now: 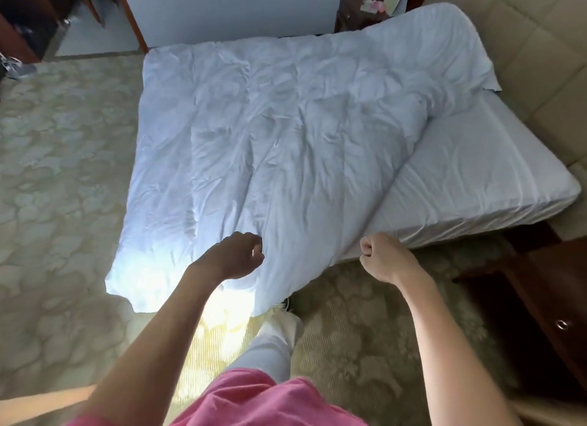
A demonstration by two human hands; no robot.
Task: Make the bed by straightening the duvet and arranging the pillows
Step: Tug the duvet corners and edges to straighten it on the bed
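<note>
1. A person stands at the side of a bed, the left hand (233, 255) with fingers curled loosely over the white duvet (270, 146); whether they pinch the fabric cannot be told.
2. The right hand (382, 257) is closed in a tight fist at the duvet's near edge, gripping the cloth.
3. The duvet spreads away from both sets of fingers, wrinkled, its near corner hanging below the left hand toward the carpet (57, 178).
4. Beyond the right fingers, bare fitted sheet (476, 162) shows beside a padded headboard (533, 54).
</note>
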